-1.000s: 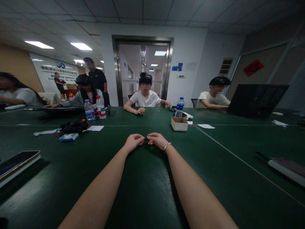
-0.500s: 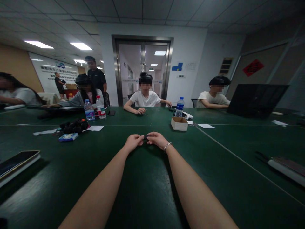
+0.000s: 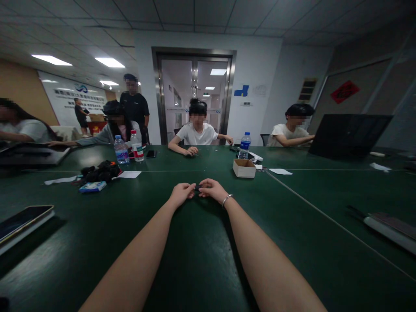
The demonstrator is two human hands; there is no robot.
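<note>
My left hand (image 3: 181, 193) and my right hand (image 3: 212, 189) meet at the middle of the dark green table (image 3: 195, 260), both arms stretched out. The fingertips of both hands pinch a small dark object (image 3: 197, 188) between them; it is too small to name. A thin bracelet (image 3: 226, 199) circles my right wrist. Both hands rest low on the table top.
A small cardboard box (image 3: 244, 168) stands beyond my right hand, a water bottle (image 3: 245, 146) behind it. Two bottles (image 3: 121, 149), a black bundle (image 3: 99, 172) and a blue packet (image 3: 92, 186) lie at left. A phone (image 3: 22, 219) lies near left, a laptop (image 3: 349, 135) at right. Several people sit opposite.
My hands have drawn slightly closer together around the small object. At the far left a laptop has been swung into view, and the standing person has stepped right.
</note>
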